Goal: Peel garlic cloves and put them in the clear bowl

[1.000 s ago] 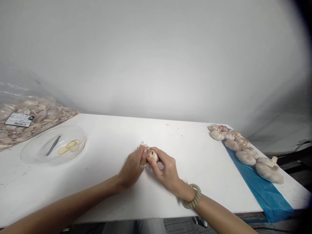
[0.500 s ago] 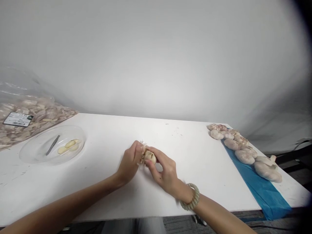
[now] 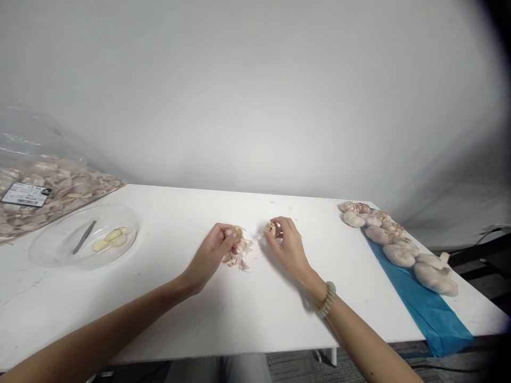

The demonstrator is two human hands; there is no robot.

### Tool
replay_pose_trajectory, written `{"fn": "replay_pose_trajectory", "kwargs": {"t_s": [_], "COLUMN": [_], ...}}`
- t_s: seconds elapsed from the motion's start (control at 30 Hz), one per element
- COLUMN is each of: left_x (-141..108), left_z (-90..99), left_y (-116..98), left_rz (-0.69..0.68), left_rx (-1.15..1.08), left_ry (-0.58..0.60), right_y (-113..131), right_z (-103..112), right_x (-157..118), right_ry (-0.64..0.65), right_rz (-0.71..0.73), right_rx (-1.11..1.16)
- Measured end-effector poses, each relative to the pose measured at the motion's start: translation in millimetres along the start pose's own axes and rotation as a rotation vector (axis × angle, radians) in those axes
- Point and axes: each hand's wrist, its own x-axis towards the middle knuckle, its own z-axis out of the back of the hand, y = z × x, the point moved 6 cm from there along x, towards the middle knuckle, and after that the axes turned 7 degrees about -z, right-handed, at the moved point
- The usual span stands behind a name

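Observation:
My left hand (image 3: 211, 252) is closed, pinching a piece of garlic (image 3: 235, 232) with papery skin between thumb and fingers. Just under its fingertips, loose garlic skins (image 3: 238, 259) lie in a small heap on the white table. A short way to the right, my right hand (image 3: 290, 247) has its thumb and fingers closed around part of a garlic bulb (image 3: 272, 229), whose brownish end faces left. The fingers cover some of each piece. A beaded bracelet (image 3: 327, 299) circles my right wrist.
At left, a clear dish (image 3: 51, 260) holds a few peeled cloves (image 3: 107, 239) and tweezers (image 3: 84, 237). Behind it lies a clear bag (image 3: 67, 186) full of garlic skins. Several garlic bulbs (image 3: 399, 255) line the right side, by a blue strip (image 3: 431, 314) hanging over the front edge.
My hands, close together around the garlic before, have drawn apart. The right one moved right and away from me with part of the bulb. The heap of skins now shows.

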Motion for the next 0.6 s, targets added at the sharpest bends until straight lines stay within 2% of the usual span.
{"fn": "replay_pose_trajectory", "kwargs": {"t_s": [0.07, 0.13, 0.2, 0.27, 0.33, 0.4, 0.5, 0.6], "left_x": [0, 1, 1, 1, 0, 0, -3, -7], "left_z": [0.6, 1.6, 2.9, 5.1, 6.9, 6.6, -0.5, -8.9], "left_y": [-2, -6, -13, -16, -15, -12, -9, -9], "left_rz": [-0.038, -0.131, -0.258, -0.316, -0.269, -0.199, -0.156, -0.152], "left_rx": [0.080, 0.172, 0.247, 0.287, 0.294, 0.292, 0.279, 0.311], "left_ry": [0.029, 0.048, 0.046, 0.015, -0.012, -0.018, 0.047, 0.119], "right_y": [-11, -15, -13, -4, 10, 24, 39, 49], "right_z": [-6, -9, -8, -4, -2, -6, -19, -30], "right_x": [3, 4, 4, 2, -2, -8, -18, -26], "right_ry": [0.063, 0.092, 0.078, 0.036, 0.035, 0.115, 0.283, 0.395], "right_rz": [-0.015, -0.008, 0.014, 0.064, 0.145, 0.213, 0.253, 0.254], "right_rx": [-0.098, -0.207, -0.304, -0.334, -0.267, -0.155, -0.037, 0.043]}}
